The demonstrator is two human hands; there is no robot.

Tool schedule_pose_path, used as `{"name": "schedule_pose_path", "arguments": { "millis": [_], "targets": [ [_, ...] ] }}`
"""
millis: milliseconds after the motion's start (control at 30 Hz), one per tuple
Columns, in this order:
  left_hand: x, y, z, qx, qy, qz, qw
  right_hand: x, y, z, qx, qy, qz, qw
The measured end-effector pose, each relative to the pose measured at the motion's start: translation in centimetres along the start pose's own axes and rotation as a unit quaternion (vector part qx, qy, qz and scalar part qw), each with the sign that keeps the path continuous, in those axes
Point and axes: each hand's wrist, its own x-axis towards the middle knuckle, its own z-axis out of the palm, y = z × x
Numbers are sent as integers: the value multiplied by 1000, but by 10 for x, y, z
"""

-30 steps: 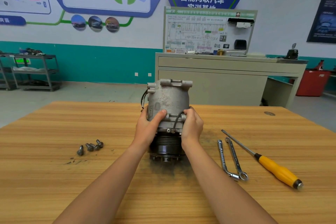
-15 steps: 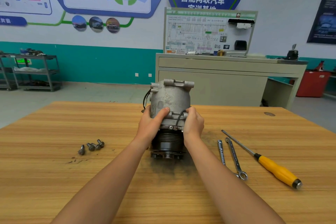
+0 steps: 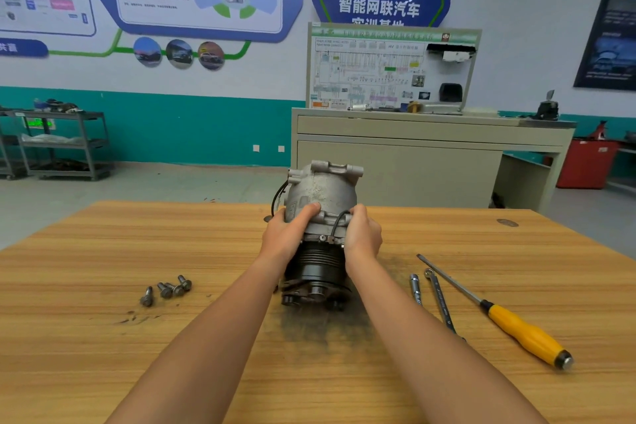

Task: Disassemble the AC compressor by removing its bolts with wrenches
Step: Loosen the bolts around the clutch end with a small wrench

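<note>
We've got left hand (image 3: 287, 234) and right hand (image 3: 361, 234) clamped on the compressor (image 3: 321, 196); probably pull housing straight, bolts (image 3: 167, 289) out.

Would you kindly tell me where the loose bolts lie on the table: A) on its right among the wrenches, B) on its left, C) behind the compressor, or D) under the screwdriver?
B: the loose bolts lie clustered on the table to the left of the compressor, while the wrenches and the screwdriver lie on its right.
</note>
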Motion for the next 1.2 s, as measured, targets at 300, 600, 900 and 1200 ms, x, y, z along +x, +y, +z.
{"name": "schedule_pose_path", "arguments": {
  "millis": [300, 600, 900, 1200],
  "targets": [
    [17, 1, 0, 15, 10, -68, 998, 16, -2, 10, -32, 1, 12, 999],
    [39, -4, -6, -3, -25, -175, 984, 40, 2, 27, -180, -37, 8, 983],
    [28, -7, -20, 127, -55, -174, 975, 42, 29, -26, -219, -267, -98, 933],
    [13, -61, -43, 84, -30, 45, 995, 45, 47, -57, -376, -260, -254, 853]
  ]
}}
